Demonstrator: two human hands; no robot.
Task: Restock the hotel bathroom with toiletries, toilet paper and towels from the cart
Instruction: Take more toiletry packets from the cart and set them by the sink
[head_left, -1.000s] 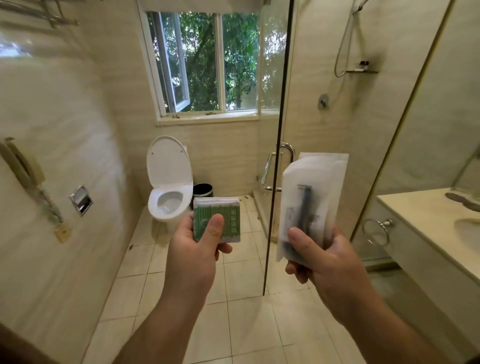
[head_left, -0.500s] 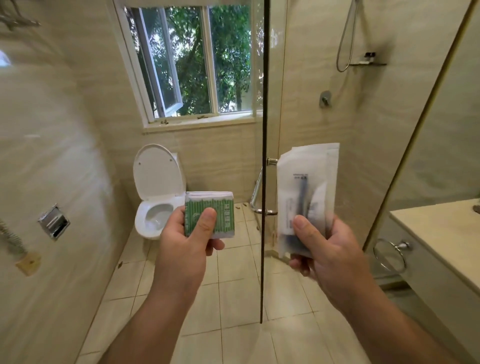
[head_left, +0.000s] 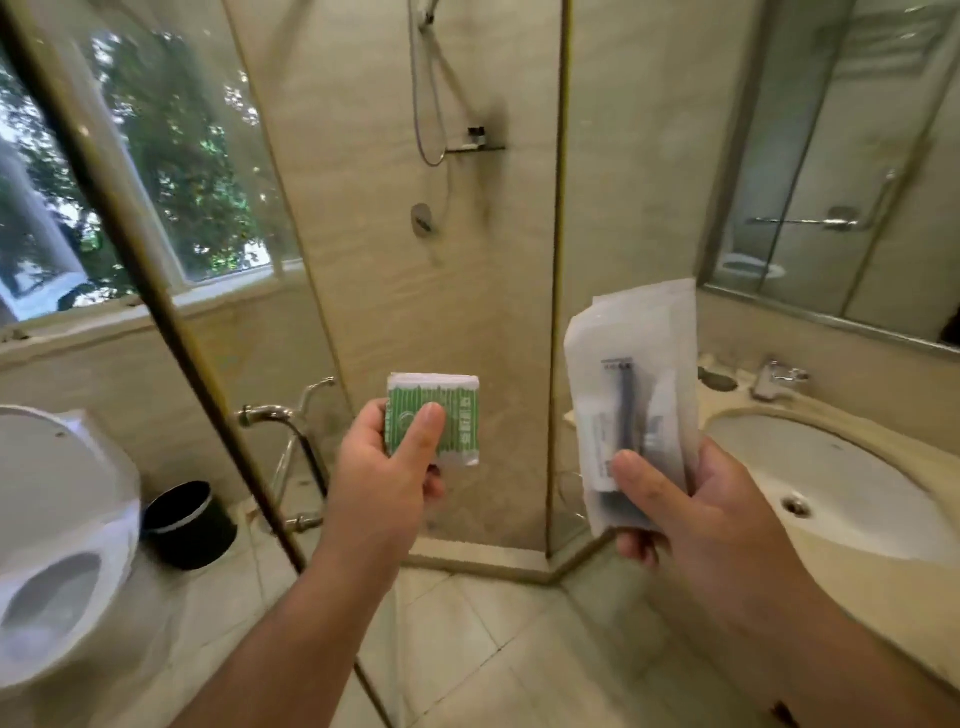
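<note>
The sink basin (head_left: 841, 467) is sitting at the right, probably where these toiletries are heading. Just left of it, the right hand (head_left: 691, 519) is holding a bundle of clear toothbrush sachets (head_left: 631, 338) upright, thumb and curled fingers clamping the lower end. The left hand (head_left: 379, 478) is pinching a small green-striped packet (head_left: 457, 415), thumb pressing on its face. Both are raised in mid-air, ready for setting out.

Single head-worn wide-angle view. I read it as pitched forward and down, facing the shower enclosure (head_left: 558, 260) at 12 o'clock. Window (head_left: 156, 182) at 10, toilet (head_left: 62, 519) at 8, sink (head_left: 831, 493) at 3. Left hand (head_left: 384, 467) and right hand (head_left: 691, 509) sit near the lens, mid-frame, arms rising from 6. Straight edges bow toward the borders.
</note>
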